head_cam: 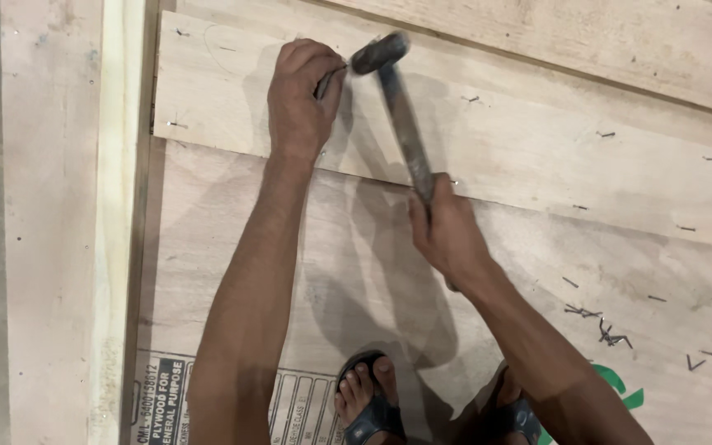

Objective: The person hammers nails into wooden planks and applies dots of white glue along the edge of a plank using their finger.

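Note:
My right hand (447, 235) grips the handle of a dark metal hammer (397, 107), whose head sits near the top of the view beside my left fingertips. My left hand (300, 103) rests on a narrow plywood strip (537, 156) and pinches a thin nail (331, 76) against the wood, right at the hammer head. The strip lies over a larger plywood sheet (208, 272). Whether the hammer head touches the nail I cannot tell.
Loose nails (607, 330) lie scattered on the sheet at right; a few more are stuck in the strip. My feet in dark sandals (368, 408) stand on the sheet at the bottom. A pale wooden batten (113, 206) runs down the left side.

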